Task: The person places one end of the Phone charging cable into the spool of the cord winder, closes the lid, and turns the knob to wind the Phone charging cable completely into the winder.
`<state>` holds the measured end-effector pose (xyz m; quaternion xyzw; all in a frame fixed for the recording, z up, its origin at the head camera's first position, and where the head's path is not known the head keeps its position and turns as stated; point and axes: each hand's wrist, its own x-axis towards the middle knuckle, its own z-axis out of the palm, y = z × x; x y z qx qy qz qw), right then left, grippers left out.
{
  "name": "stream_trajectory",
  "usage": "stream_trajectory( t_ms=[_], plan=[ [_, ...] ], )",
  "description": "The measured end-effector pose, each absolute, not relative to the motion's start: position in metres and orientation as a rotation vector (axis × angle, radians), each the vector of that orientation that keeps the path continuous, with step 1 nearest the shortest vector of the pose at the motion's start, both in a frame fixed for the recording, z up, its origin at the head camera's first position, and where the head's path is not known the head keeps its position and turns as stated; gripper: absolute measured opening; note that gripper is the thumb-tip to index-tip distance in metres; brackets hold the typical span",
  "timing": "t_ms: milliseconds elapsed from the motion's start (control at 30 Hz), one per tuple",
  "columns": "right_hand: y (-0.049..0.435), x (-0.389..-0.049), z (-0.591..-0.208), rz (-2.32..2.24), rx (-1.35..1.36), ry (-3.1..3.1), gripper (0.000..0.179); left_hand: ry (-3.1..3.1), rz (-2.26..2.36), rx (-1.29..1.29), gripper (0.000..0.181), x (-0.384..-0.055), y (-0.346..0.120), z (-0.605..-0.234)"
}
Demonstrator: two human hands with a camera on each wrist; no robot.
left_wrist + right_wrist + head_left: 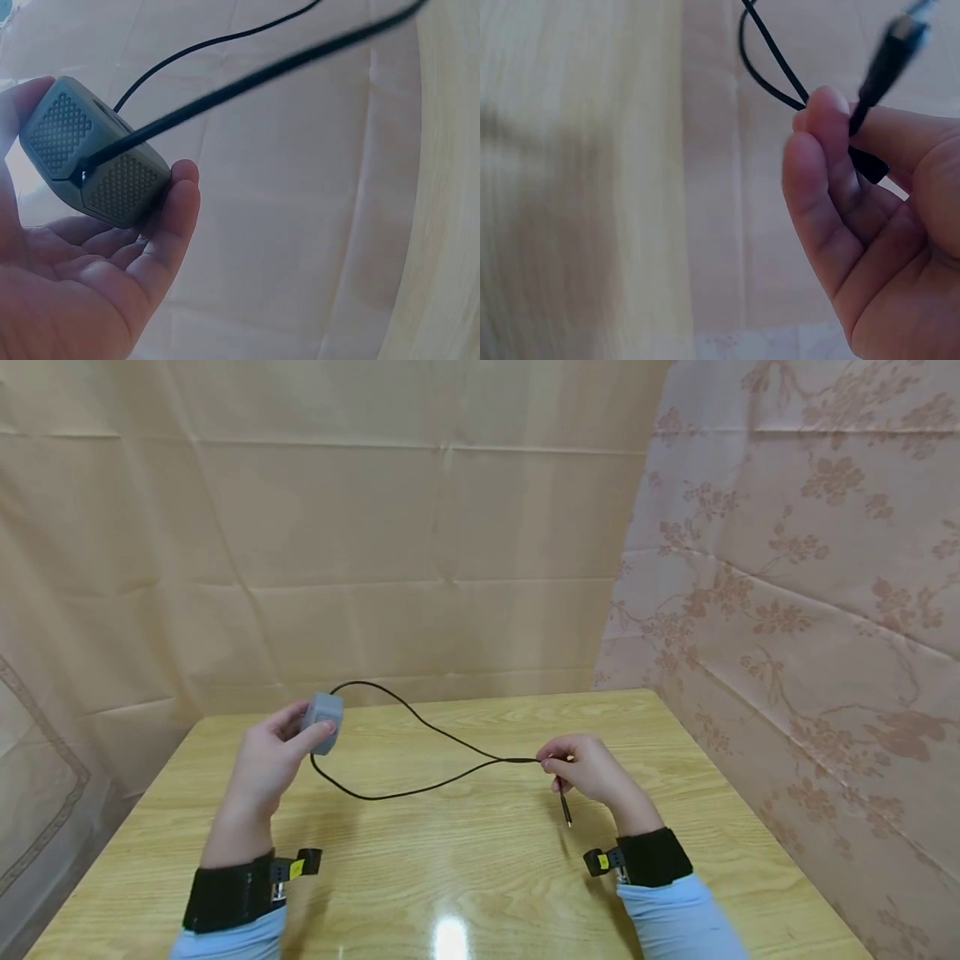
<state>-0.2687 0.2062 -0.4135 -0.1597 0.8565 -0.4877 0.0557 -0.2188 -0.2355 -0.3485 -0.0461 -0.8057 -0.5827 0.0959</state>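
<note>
My left hand [262, 768] holds a grey faceted block [326, 707] up over the left of the table, thumb on its near face. In the left wrist view the block [60, 136] has diamond-textured faces, and a black cable [217, 97] comes out of a slot in it. The two strands of this cable [367, 682] bow apart from the block and meet at my right hand [596, 770], which pinches them between thumb and fingers. Below those fingers hangs a plug [566, 812] with a metal tip. Another black cable end [868, 165] shows behind the fingers in the right wrist view.
Below both hands lies a light wood-grain table [450, 860]. A beige cloth [337, 527] hangs behind it, and a flower-patterned cloth [810, 568] hangs along the right side. Each wrist wears a black band [657, 857] with a small camera.
</note>
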Motion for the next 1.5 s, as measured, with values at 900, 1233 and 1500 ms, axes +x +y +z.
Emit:
stream_trajectory(
  t_ms=[900, 1233, 1500],
  plan=[
    [0.199, -0.264, -0.425, -1.144, -0.63, 2.532, 0.033, -2.66, -1.396, -0.2, 0.089, -0.228, -0.225, -0.359],
    [0.205, -0.26, -0.404, -1.235, -0.644, 2.794, 0.058, -2.646, -1.337, -0.254, 0.09, -0.222, -0.214, -0.353],
    [0.191, -0.249, -0.386, -1.298, -0.803, 2.971, 0.061, -2.605, -1.3, -0.363, 0.086, -0.215, -0.2, -0.348]
  ],
)
